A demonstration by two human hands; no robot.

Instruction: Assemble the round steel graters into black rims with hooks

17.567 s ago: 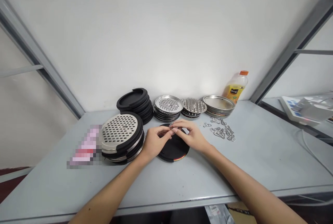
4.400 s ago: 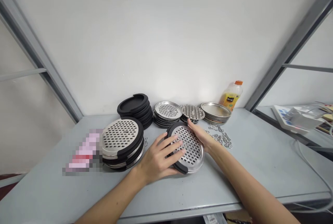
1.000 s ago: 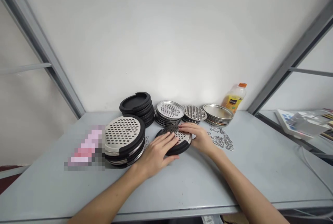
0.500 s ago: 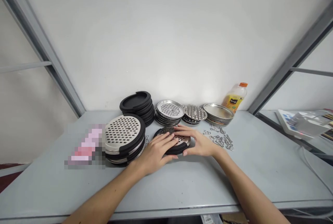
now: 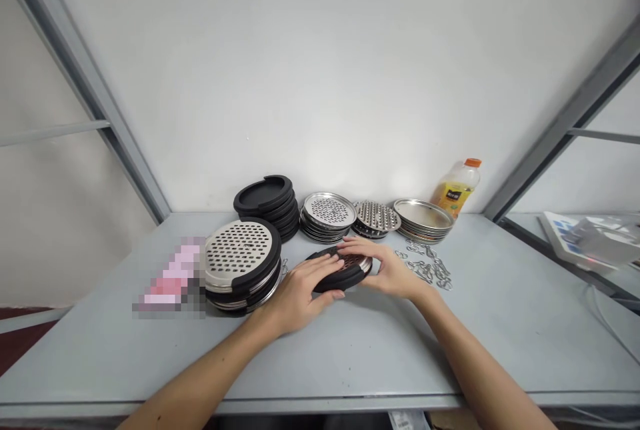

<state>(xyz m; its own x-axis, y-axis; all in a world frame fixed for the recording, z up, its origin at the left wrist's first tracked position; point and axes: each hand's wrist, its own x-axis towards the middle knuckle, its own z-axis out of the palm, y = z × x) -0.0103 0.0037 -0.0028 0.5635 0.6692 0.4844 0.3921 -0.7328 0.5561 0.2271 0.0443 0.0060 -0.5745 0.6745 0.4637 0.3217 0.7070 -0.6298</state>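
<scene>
1. The black-rimmed grater disc (image 5: pixel 344 279) is at mid-table, held by 2 hands, its perforated metal face partly covered by fingers.
2. The left hand (image 5: pixel 303 289) lays its fingers across the disc's left top, thumb at the near edge; the right hand (image 5: pixel 387 270) clasps the right rim between thumb and fingers.
3. Left of them, a stack of graters (image 5: pixel 239 253) shows slotted brushed metal in dark rims, with 1 small wire clip (image 5: pixel 285 266) just beside it.
4. Right of the disc lie loose bent-wire clips (image 5: pixel 429 269).
5. Far side, left to right, stand 4 stacks: matte black rings (image 5: pixel 264 195), perforated plates (image 5: pixel 330 210), raised-tooth plates (image 5: pixel 379 215), plain shiny lids (image 5: pixel 425 214).
6. Far right, an orange-capped bottle (image 5: pixel 456 191) bears a yellow label, its lettering too small to read.
7. Far left, a pink item (image 5: pixel 173 277) is pixelated.
8. Smooth grey tabletop (image 5: pixel 350 357) stretches from the disc to the near edge, well apart.
</scene>
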